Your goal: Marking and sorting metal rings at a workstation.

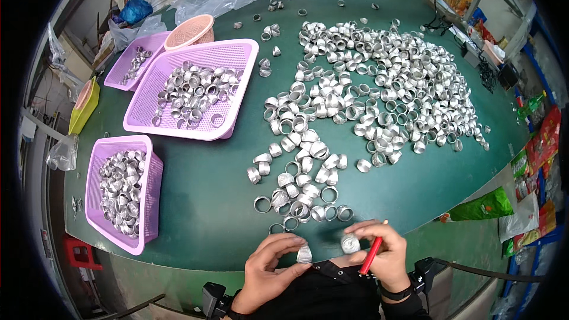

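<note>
Head view. At 6 o'clock, the left hand [269, 269] pinches a ribbed silver metal ring [304, 253] between thumb and fingertips. The right hand [379, 255], at 5 o'clock, grips a second metal ring [350, 243] in curled fingers with a red pen [371, 255] tucked alongside; its palm is hidden. A heap of loose rings [355, 95] spreads from centre to 1 o'clock on the green table [201, 201]. Lilac baskets [231, 59] at 9–11 o'clock hold more rings. Wrists are cut off below.

Small silver ribbed metal ring [304, 253] upright at table edge; second silver metal ring [350, 243] tilted; thin red pen [371, 255] slanted.
</note>
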The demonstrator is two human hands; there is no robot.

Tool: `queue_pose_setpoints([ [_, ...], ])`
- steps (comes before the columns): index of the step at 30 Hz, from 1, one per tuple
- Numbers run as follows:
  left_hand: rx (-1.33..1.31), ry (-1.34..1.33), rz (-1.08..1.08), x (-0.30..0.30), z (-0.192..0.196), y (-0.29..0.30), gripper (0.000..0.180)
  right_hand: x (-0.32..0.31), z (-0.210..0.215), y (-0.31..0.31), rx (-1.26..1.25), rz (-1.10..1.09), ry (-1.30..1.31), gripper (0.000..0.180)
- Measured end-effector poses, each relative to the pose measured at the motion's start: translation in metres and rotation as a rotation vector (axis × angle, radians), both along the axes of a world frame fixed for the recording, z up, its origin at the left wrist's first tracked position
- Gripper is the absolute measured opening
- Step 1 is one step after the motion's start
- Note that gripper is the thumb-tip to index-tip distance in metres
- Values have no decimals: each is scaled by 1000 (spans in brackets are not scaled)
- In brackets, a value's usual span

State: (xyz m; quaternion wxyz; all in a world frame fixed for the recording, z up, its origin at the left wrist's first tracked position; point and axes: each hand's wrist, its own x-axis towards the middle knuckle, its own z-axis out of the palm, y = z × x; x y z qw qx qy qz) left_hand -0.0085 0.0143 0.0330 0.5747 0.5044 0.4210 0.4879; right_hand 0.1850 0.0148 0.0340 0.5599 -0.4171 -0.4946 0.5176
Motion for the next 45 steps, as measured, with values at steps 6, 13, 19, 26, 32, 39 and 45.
queue_pose_setpoints([
  [6,-4,-184,-27,0,1,-5,38,-28,2,0,148,108,-105,38],
  [13,37,-170,-20,-2,0,-8,38,-31,0,-2,163,156,-25,40],
  [19,12,-226,-16,-1,1,-9,37,-43,-8,-12,40,133,224,42],
  [26,-70,-265,-18,-5,0,-13,31,-40,-6,-10,86,175,63,36],
  [32,-371,-530,-106,-2,-3,-16,25,-46,-3,-19,-263,142,499,28],
  [39,-83,-120,148,4,14,-16,27,-41,4,-13,-109,31,227,34],
  [45,210,443,138,0,16,-16,34,-31,19,-7,82,98,-433,36],
])
